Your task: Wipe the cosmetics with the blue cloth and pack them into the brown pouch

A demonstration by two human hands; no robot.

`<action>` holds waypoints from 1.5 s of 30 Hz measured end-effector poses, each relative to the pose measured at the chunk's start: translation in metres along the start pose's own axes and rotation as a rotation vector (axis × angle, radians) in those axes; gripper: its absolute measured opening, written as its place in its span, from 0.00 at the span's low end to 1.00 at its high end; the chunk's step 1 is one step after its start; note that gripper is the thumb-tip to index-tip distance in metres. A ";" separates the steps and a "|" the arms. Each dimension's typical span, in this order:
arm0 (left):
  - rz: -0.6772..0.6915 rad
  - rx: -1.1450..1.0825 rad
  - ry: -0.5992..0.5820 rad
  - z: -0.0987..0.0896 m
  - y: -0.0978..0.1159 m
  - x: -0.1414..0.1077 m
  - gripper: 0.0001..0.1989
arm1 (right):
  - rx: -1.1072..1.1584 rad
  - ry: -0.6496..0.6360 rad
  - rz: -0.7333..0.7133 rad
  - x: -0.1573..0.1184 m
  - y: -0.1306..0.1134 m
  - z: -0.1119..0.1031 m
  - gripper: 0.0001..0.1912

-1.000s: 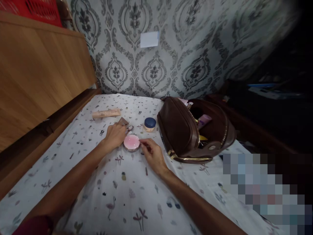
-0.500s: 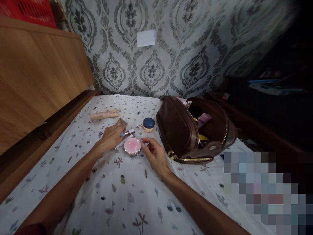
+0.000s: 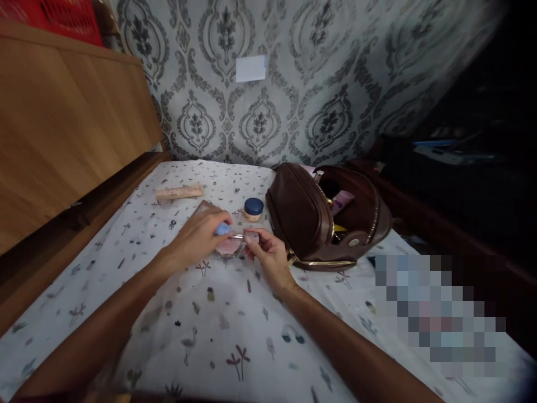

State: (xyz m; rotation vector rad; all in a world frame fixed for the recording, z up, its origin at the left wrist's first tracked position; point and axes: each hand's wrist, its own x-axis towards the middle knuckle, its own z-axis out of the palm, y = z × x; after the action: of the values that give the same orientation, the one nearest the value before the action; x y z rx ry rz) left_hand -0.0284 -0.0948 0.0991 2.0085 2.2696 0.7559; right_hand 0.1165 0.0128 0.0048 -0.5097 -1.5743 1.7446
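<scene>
Between my hands is a slim silver-and-blue tube (image 3: 237,237), held above the round pink compact (image 3: 227,248). My left hand (image 3: 197,238) is closed on its blue end, while the fingertips of my right hand (image 3: 271,254) pinch the other end. A flat brownish item (image 3: 204,207) lies just behind my left hand, partly covered by it. The blue-lidded jar (image 3: 254,209) stands behind my right hand, and a peach tube (image 3: 179,192) lies farther back on the left.
An open brown leather bag (image 3: 300,215) with cosmetics inside stands right of the jar. A wooden cabinet (image 3: 79,112) borders the left side, with a red basket (image 3: 75,19) on top. Patterned wallpaper rises behind the printed white sheet (image 3: 218,347).
The blue-ended tube has been lifted and moved right over the compact. My right hand has taken hold of its other end.
</scene>
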 end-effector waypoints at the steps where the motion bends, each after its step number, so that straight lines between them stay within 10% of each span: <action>1: -0.020 -0.035 0.079 0.000 0.001 -0.002 0.05 | -0.009 -0.006 -0.001 -0.001 0.001 0.001 0.21; 4: 0.072 -0.113 0.226 0.012 0.008 -0.013 0.08 | -0.035 -0.016 -0.016 -0.003 0.003 0.005 0.19; 9: 0.355 0.014 0.132 0.049 -0.001 -0.036 0.18 | 0.003 -0.032 -0.031 -0.006 0.005 0.009 0.17; 16: 0.121 0.044 0.234 0.040 -0.056 -0.045 0.20 | 0.095 -0.010 0.018 -0.002 0.001 0.005 0.20; 25: 0.272 -0.079 0.417 0.040 -0.015 -0.046 0.14 | 0.002 -0.105 -0.037 -0.007 0.003 0.009 0.19; 33: 0.388 0.049 0.264 0.046 -0.020 -0.051 0.21 | -0.117 -0.170 -0.162 -0.012 0.008 0.011 0.20; 39: 0.152 0.242 0.087 0.028 -0.046 -0.050 0.18 | -0.031 -0.145 -0.056 -0.009 0.006 0.006 0.17; 45: 0.077 0.145 0.317 0.029 -0.040 -0.049 0.16 | 0.000 -0.192 0.052 -0.010 0.004 0.003 0.15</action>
State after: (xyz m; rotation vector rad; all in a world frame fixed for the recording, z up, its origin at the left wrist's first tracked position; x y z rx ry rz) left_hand -0.0481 -0.1331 0.0447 2.1876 2.4910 1.0090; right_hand 0.1196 0.0034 0.0003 -0.3959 -1.7062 1.8800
